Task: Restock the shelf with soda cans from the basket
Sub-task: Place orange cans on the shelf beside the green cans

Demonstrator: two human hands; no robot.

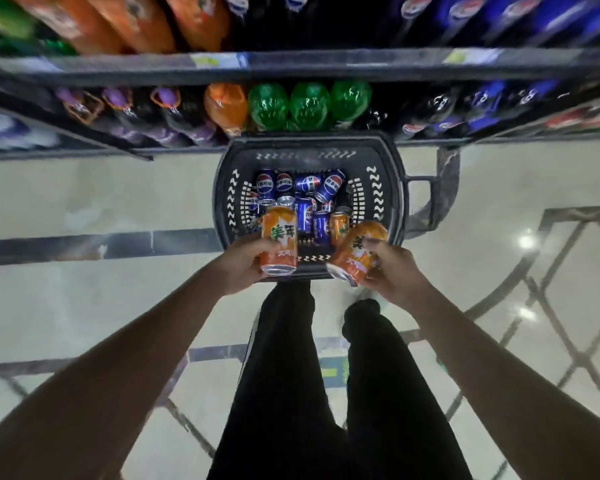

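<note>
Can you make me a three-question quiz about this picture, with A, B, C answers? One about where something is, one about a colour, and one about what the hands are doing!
1. Where is the basket?
A. On the floor in front of the shelf
B. On the top shelf
C. Hanging from an arm

2. What colour are the cans in the hands?
A. Blue
B. Orange
C. Green

3. What are the hands doing?
A. Both empty
B. Only one holds a can
C. Each holds a can

Answers:
1 A, it sits on the floor against the shelf.
2 B, the left can and right can are orange.
3 C, the left hand and right hand each grip one.
</note>
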